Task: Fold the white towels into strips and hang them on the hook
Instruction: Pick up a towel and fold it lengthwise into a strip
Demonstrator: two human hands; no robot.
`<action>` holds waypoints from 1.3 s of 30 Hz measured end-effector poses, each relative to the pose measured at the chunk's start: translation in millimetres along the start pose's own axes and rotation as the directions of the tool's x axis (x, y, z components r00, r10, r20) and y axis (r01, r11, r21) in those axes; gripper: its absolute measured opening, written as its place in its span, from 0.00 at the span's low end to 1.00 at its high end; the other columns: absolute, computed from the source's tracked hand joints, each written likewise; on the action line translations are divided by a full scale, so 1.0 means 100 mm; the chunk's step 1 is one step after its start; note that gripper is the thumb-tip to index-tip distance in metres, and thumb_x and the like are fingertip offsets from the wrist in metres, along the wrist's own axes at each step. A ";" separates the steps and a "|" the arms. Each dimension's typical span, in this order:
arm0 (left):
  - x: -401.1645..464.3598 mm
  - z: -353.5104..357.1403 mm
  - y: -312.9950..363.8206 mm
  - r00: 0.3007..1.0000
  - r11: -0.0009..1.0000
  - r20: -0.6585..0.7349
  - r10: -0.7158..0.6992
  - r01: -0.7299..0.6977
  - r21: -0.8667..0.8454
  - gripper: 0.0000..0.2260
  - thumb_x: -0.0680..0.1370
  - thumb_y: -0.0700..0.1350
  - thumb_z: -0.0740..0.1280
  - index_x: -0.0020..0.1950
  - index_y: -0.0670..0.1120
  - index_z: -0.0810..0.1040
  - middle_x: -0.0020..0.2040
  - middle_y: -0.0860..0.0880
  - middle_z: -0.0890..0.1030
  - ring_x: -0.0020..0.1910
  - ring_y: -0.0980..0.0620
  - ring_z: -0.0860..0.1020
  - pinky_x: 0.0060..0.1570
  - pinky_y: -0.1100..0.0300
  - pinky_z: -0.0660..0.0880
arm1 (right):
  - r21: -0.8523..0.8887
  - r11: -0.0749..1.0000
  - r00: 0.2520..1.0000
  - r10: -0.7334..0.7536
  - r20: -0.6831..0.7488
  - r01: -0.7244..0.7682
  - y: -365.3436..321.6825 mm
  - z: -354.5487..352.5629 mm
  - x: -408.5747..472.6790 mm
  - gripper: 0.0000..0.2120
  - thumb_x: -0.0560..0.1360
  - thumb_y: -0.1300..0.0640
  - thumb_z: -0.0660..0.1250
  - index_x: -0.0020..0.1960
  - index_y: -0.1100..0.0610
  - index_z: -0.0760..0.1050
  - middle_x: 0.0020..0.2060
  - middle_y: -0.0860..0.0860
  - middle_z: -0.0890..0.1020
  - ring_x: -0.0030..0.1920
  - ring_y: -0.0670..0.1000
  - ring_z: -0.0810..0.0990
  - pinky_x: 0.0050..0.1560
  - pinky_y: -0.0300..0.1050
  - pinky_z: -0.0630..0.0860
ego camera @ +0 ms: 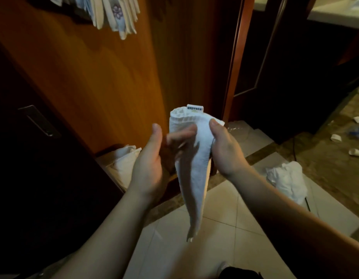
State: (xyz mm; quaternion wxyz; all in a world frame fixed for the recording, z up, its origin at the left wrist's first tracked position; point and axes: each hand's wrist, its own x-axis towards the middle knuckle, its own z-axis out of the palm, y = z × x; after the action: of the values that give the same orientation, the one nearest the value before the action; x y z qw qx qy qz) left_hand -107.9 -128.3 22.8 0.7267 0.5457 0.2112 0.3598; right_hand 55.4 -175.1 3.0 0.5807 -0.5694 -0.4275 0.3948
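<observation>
Right hand (225, 150) grips white towel (191, 174) near its folded top, thumb pressed on front. Towel hangs as a narrow strip in front of wooden door (94, 77). Left hand (154, 156) released, fingers blurred, touching towel's left edge. More towels (114, 13) hang on door, upper left.

Towel (191, 170): left hand (152, 158) to its left, right hand (223, 150) to its right, hanging cloths (116, 13) above-left, crumpled cloth (287, 180) on floor (221, 214) to its right.
</observation>
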 end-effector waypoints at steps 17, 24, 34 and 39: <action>0.47 -0.10 0.26 0.979 0.987 0.199 -0.041 0.008 0.161 0.19 0.60 0.52 0.80 0.50 0.60 0.86 0.54 0.52 0.86 0.56 0.50 0.83 0.55 0.52 0.79 | -0.157 0.979 0.978 -0.101 0.183 0.131 -0.99 -0.26 0.50 0.25 0.80 0.44 0.54 0.30 0.42 0.82 0.27 0.41 0.80 0.30 0.38 0.78 0.34 0.38 0.74; 0.53 -0.04 0.39 1.000 0.997 -0.008 -0.008 0.008 0.082 0.08 0.72 0.48 0.73 0.51 0.50 0.84 0.50 0.48 0.87 0.50 0.47 0.85 0.45 0.56 0.82 | 0.226 0.974 0.965 -0.033 0.262 -0.029 -0.80 -0.26 0.62 0.33 0.78 0.29 0.53 0.62 0.52 0.82 0.57 0.56 0.85 0.61 0.55 0.83 0.63 0.54 0.78; 0.78 -0.28 0.81 0.965 0.984 -0.200 -0.172 0.176 0.003 0.15 0.74 0.48 0.74 0.58 0.45 0.80 0.47 0.45 0.87 0.45 0.44 0.86 0.38 0.49 0.82 | 0.136 0.985 0.930 0.052 0.363 -0.108 0.11 0.15 0.37 0.47 0.50 0.32 0.83 0.61 0.56 0.76 0.53 0.50 0.86 0.54 0.50 0.84 0.61 0.48 0.79; 0.80 -0.39 1.01 0.962 0.968 -0.166 -0.218 0.234 0.085 0.26 0.66 0.49 0.76 0.63 0.46 0.78 0.49 0.46 0.87 0.47 0.45 0.86 0.45 0.45 0.81 | -0.287 0.958 0.982 0.071 0.177 -0.018 0.03 0.22 0.34 0.27 0.71 0.31 0.65 0.56 0.51 0.82 0.50 0.46 0.87 0.51 0.45 0.85 0.61 0.52 0.78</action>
State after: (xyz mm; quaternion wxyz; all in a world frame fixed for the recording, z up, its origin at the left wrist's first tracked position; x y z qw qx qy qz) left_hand -112.5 -28.6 113.3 0.7151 0.5252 0.3467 0.3044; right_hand 45.3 -135.9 1.7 0.4413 -0.6171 -0.5191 0.3937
